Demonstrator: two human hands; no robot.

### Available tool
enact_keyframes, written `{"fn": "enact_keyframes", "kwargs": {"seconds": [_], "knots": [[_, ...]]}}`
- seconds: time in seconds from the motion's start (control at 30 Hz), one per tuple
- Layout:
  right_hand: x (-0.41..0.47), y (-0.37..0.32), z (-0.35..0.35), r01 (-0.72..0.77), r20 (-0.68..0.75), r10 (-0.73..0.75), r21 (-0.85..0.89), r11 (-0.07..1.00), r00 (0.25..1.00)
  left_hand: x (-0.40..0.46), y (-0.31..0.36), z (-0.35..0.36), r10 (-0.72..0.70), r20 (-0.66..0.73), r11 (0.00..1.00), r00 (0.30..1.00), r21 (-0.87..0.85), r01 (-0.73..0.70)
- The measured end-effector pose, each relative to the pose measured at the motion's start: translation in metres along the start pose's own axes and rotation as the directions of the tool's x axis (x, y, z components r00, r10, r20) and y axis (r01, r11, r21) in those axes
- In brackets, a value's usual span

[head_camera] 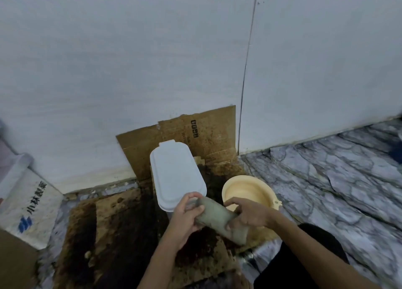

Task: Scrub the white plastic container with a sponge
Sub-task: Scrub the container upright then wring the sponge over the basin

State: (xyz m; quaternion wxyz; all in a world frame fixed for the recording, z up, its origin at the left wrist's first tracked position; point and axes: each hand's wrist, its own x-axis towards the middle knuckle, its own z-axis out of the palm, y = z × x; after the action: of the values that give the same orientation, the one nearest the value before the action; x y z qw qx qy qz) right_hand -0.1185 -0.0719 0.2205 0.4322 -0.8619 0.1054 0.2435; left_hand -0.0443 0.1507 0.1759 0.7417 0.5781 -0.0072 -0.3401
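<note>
Your forearms reach in from the bottom edge, above a dark trouser leg at lower right. Both hands grip one grey-green, grimy sponge held tilted in the air: your left hand is curled around its upper end, your right hand clamped over its middle. Just beyond your left hand stands the white plastic container, lid on, resting on stained, soil-covered cardboard on the marble floor. A cream bowl sits just beside it, to the right. More cardboard leans against the white wall behind.
</note>
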Motion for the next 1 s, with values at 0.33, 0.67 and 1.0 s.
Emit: {"fn": "enact_keyframes", "kwargs": {"seconds": [0.33,0.67,1.0], "knots": [[0.022,0.076,-0.006,0.033,-0.344,0.369,0.769,0.639,0.863,0.062,-0.02,0.049,0.212,0.003,0.771,0.977,0.615,-0.169],[0.087,0.183,0.034,0.057,-0.595,0.533,0.697,0.714,0.602,0.174,-0.123,0.064,-0.02,0.103,0.664,0.994,0.745,-0.064],[0.147,0.232,0.062,0.032,-0.622,0.631,0.724,0.689,0.464,0.226,-0.179,0.05,0.021,0.083,0.6,0.996,0.796,-0.079]]}}
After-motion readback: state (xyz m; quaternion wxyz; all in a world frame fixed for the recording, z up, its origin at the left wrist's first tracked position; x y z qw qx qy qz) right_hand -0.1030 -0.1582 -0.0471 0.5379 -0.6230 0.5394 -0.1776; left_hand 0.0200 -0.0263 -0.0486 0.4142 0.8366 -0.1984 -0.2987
